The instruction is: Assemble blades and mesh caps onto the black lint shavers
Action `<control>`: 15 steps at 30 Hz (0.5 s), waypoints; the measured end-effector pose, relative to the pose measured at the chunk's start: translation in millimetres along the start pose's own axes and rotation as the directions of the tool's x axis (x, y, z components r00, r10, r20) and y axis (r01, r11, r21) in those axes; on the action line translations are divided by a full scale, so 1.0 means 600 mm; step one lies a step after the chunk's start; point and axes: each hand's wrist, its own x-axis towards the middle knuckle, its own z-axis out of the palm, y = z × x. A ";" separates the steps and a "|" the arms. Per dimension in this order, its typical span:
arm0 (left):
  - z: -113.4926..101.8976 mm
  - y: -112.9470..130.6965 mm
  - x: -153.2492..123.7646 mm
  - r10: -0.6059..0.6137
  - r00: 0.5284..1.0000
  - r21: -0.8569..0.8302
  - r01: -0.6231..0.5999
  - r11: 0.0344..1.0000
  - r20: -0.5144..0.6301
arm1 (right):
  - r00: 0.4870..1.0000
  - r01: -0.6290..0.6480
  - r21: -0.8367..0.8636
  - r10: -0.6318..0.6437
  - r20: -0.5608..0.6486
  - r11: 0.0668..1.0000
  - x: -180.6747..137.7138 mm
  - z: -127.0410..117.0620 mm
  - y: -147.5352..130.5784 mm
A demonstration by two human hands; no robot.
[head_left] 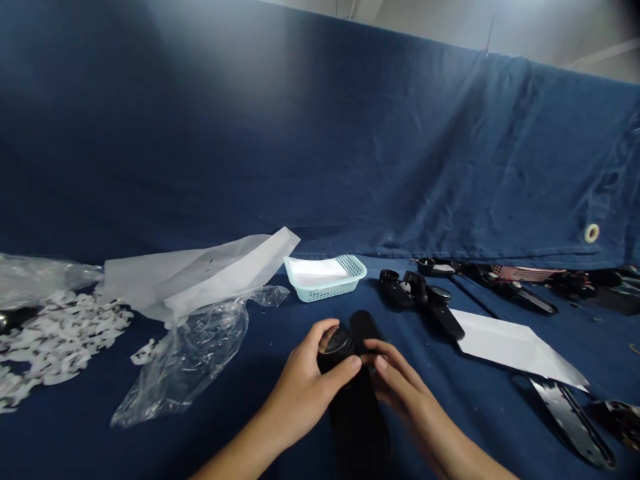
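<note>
My left hand (310, 383) is wrapped round a black round part (336, 341), thumb in front and fingers behind, with a brownish patch on its left side. A long black piece (366, 325) with a rounded end lies just to the right of it, running toward me beneath my hands. My right hand (397, 383) has its fingertips together beside the round part, over the long black piece. What sits between those fingertips, if anything, is hidden.
A light-blue basket (327, 291) holding white paper stands ahead. To the left are clear plastic wrap (195, 360), white sheets (200, 267) and a pile of small white pieces (70, 337). Black parts (440, 313) and a white sheet (515, 347) lie at right. A blue cloth wall (300, 133) rises behind.
</note>
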 end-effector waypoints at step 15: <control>0.004 -0.002 -0.010 0.144 0.982 0.226 -0.115 0.967 -0.118 | 0.996 -0.036 0.232 0.017 0.083 0.972 -0.005 0.013 0.005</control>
